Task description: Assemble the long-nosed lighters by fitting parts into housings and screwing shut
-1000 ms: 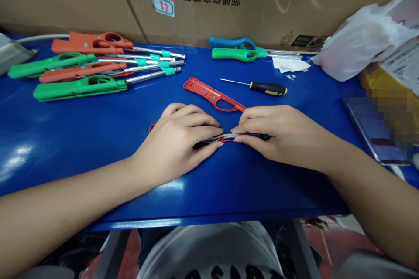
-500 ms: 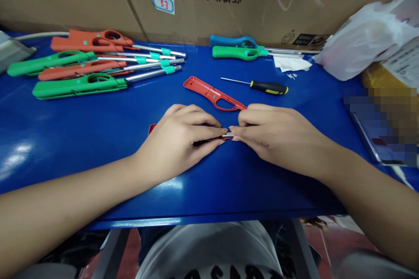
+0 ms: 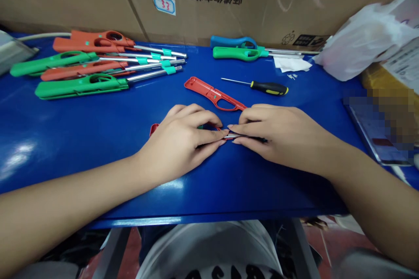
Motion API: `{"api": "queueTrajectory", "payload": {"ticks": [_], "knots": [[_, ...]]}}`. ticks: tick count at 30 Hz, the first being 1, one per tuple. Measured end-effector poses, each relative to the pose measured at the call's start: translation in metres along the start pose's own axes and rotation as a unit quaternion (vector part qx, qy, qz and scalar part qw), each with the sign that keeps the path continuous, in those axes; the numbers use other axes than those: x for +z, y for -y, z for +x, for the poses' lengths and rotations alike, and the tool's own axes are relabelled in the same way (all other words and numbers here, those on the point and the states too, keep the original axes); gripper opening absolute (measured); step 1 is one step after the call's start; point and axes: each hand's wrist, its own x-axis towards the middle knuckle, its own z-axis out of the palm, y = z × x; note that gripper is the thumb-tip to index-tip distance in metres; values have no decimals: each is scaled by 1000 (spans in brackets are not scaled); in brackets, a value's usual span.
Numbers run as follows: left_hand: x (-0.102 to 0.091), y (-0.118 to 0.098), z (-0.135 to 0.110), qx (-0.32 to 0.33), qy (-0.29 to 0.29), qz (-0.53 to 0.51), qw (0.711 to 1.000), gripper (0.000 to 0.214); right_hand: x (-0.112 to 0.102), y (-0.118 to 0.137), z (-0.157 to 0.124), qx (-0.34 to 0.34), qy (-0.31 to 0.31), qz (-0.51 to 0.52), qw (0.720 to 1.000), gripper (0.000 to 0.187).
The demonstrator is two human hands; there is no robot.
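My left hand (image 3: 183, 137) covers most of a red gas lighter (image 3: 153, 129), its thumb and fingers closed on the front end of the body. Only the lighter's red tail end and a bit near the fingertips show. A metal tube (image 3: 231, 136) comes out there, pinched between the thumb and fingers of my right hand (image 3: 281, 135). The two hands' fingertips almost meet. Just beyond them lies a loose red half-shell (image 3: 209, 91), inner side up, its narrow end by my right knuckles. The lighter's inside is mostly hidden under my left palm.
Several orange and green lighters (image 3: 81, 86) are heaped at the back left. A blue lighter (image 3: 229, 42) and a green lighter (image 3: 231, 53) lie behind a screwdriver (image 3: 269, 87). White tissue (image 3: 292, 63), a plastic bag (image 3: 363, 41) and a phone (image 3: 376, 130) are rightward. A cardboard box (image 3: 203, 17) stands behind.
My right fingers have shifted slightly and opened a little around the metal tube, so a dark gap shows between them. The left hand stays nearly where it was, still gripping the lighter.
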Motion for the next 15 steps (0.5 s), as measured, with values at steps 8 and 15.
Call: {"api": "queueTrajectory", "payload": {"ticks": [8,15], "knots": [[2,-5,-1,33,5,28,999,22,0,-2,8,82,-7,198,977,11],[-11,-5,-4,-29,0,-58,998,33,-5,-12,6,118,-4,267,956,13]]}}
